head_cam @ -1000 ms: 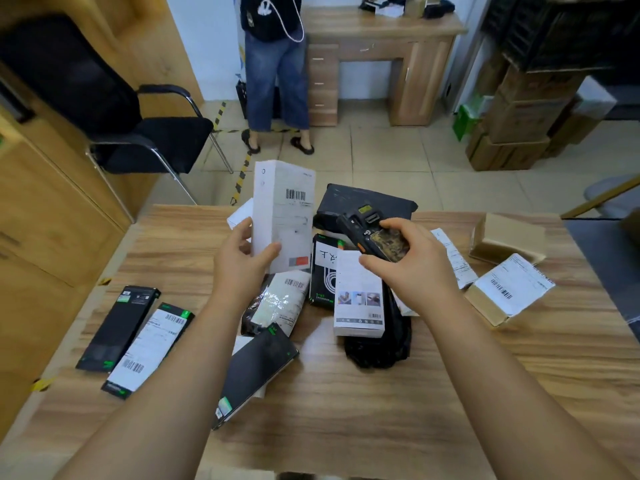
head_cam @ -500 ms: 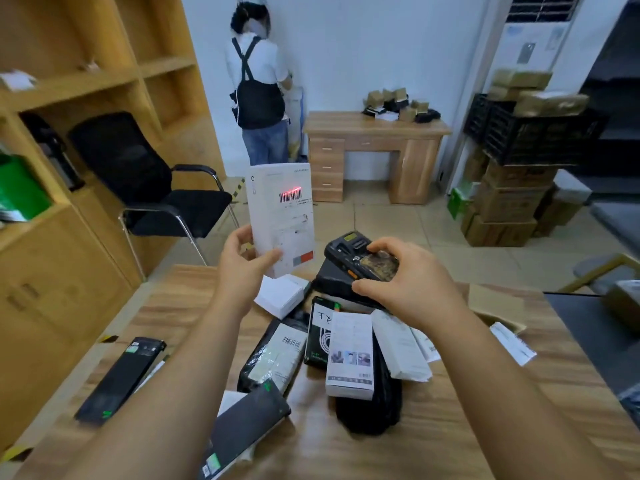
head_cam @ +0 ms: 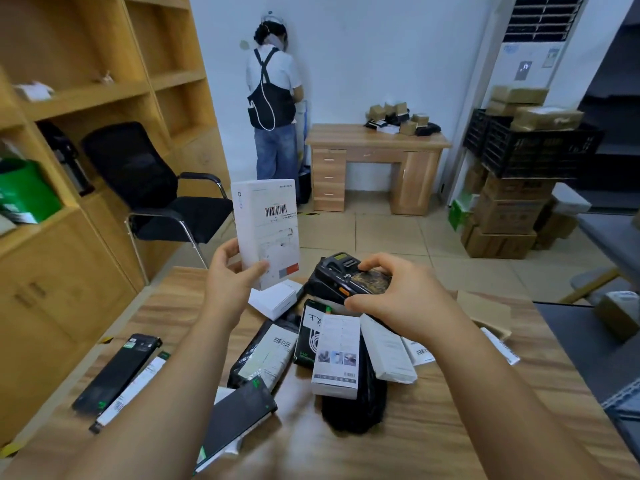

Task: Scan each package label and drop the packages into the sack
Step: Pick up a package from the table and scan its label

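Observation:
My left hand (head_cam: pixel 231 282) grips a tall white box (head_cam: pixel 266 230) by its lower edge and holds it upright above the table, barcode label facing me. My right hand (head_cam: pixel 391 296) grips a black handheld scanner (head_cam: pixel 346 277) to the right of the box, its front end aimed toward the box. Below both hands a pile of packages (head_cam: pixel 332 355) lies on the wooden table (head_cam: pixel 450 427): white boxes, black pouches and labelled bags. No sack is in view.
Two long black packages (head_cam: pixel 117 368) lie at the table's left. A brown carton (head_cam: pixel 485 310) sits at the right. Beyond are a black chair (head_cam: pixel 152 188), wooden shelves (head_cam: pixel 69 98), a desk (head_cam: pixel 377 161), stacked cartons (head_cam: pixel 509 209) and a standing person (head_cam: pixel 275 109).
The view has tilted upward. The red scan line seen on the barcode half a second ago is gone. Both hands keep the box and scanner in nearly the same pose.

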Motion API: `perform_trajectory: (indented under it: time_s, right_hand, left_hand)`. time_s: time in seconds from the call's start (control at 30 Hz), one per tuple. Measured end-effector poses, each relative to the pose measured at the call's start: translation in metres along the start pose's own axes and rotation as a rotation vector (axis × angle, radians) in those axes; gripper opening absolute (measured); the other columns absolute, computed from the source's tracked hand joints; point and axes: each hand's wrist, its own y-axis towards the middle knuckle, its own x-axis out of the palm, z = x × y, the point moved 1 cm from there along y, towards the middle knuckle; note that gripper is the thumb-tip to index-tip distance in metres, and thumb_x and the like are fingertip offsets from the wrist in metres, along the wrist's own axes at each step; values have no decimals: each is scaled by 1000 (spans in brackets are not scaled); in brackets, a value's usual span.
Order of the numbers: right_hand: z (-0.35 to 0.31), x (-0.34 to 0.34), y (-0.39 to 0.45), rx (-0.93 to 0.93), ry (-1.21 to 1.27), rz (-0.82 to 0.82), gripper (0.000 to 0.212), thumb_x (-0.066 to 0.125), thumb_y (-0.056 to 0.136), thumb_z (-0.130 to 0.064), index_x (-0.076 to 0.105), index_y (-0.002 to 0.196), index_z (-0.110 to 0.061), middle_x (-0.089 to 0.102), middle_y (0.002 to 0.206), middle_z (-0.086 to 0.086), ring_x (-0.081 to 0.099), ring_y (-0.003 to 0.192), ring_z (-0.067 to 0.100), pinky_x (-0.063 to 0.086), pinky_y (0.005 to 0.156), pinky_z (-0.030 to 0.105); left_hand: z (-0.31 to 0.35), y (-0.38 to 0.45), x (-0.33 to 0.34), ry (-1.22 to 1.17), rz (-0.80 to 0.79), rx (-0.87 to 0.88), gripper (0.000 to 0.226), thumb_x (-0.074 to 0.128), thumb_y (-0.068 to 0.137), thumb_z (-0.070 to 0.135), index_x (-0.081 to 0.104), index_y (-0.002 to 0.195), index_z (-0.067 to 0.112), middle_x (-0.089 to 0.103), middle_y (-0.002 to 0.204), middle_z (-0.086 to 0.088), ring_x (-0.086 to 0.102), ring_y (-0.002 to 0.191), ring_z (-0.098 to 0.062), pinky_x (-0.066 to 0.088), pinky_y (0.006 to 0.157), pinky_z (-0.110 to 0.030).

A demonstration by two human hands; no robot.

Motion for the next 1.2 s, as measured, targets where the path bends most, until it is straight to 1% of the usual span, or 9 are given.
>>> perform_trajectory:
  time_s: [0.13, 0.27, 0.37, 0.5, 0.6, 0.7, 0.8, 0.97, 1.2]
  right_hand:
    - [-1, 6, -4, -33, -5, -16, 47, 81, 61, -47, 59, 103, -42, 66, 93, -15, 64, 76, 9, 56, 71, 34]
    - [-2, 12, -1, -72, 49, 33, 53, 80, 59, -47, 61, 109, -41, 65, 99, -17, 62, 81, 6, 55, 72, 32]
    - [-8, 26, 6, -97, 126, 88, 56, 78, 56, -50, 59, 109, -46, 64, 103, -16, 62, 86, 8, 56, 72, 34]
    - [-17, 42, 13, -120, 184, 112, 54, 83, 62, -44, 61, 112, -42, 63, 105, -12, 61, 92, 9, 55, 79, 34]
    - [-21, 51, 18, -133, 204, 131, 52, 84, 65, -41, 62, 112, -41, 63, 106, -11, 61, 93, 8, 53, 79, 32]
    - [-26, 61, 22, -128, 222, 153, 52, 84, 64, -40, 62, 111, -42, 63, 106, -12, 61, 92, 6, 54, 78, 32]
    - [-32, 72, 28, -111, 205, 199, 53, 84, 64, -39, 62, 113, -39, 64, 105, -11, 61, 92, 7, 53, 78, 30]
    - [-46, 96, 33, -55, 156, 306, 56, 82, 61, -46, 60, 113, -40, 63, 106, -13, 61, 94, 8, 55, 80, 36]
    - [-64, 123, 15, 73, 44, 558, 54, 84, 71, -34, 61, 119, -33, 55, 107, -16, 51, 99, 4, 42, 82, 23]
  left_hand:
    - [4, -12, -13, 10, 31, 8, 52, 73, 86, 4, 50, 131, 19, 61, 117, 9, 60, 100, -4, 53, 68, -21]
    - [8, -15, -32, -40, 99, -28, 32, 60, 96, 14, 55, 125, 24, 64, 122, 3, 63, 110, -18, 55, 91, -41]
    - [18, -15, -50, -158, 161, -100, 21, 46, 100, 21, 60, 115, 25, 69, 117, -1, 68, 100, -19, 54, 80, -36]
    - [23, -12, -72, -263, 34, -185, 28, 63, 95, 27, 62, 119, 13, 76, 104, -1, 73, 85, -15, 55, 69, -28]
    - [19, -5, -85, -297, -28, -269, 42, 70, 87, 23, 61, 125, 7, 75, 109, -7, 73, 95, -22, 54, 80, -35]
    - [13, 6, -92, -284, -85, -291, 61, 75, 80, 26, 50, 131, 4, 71, 118, -9, 71, 101, -26, 56, 75, -35]
    - [7, 21, -94, -271, -141, -298, 48, 72, 87, 23, 47, 127, 11, 70, 117, -7, 73, 94, -24, 59, 64, -34]
    - [-5, 62, -95, -294, -320, -326, 36, 68, 89, 18, 61, 124, 14, 74, 111, -6, 74, 90, -24, 62, 72, -43]
    - [-24, 91, -79, -304, -658, -331, 72, 82, 72, 22, 50, 136, 15, 69, 123, -7, 69, 106, -29, 58, 78, -45]
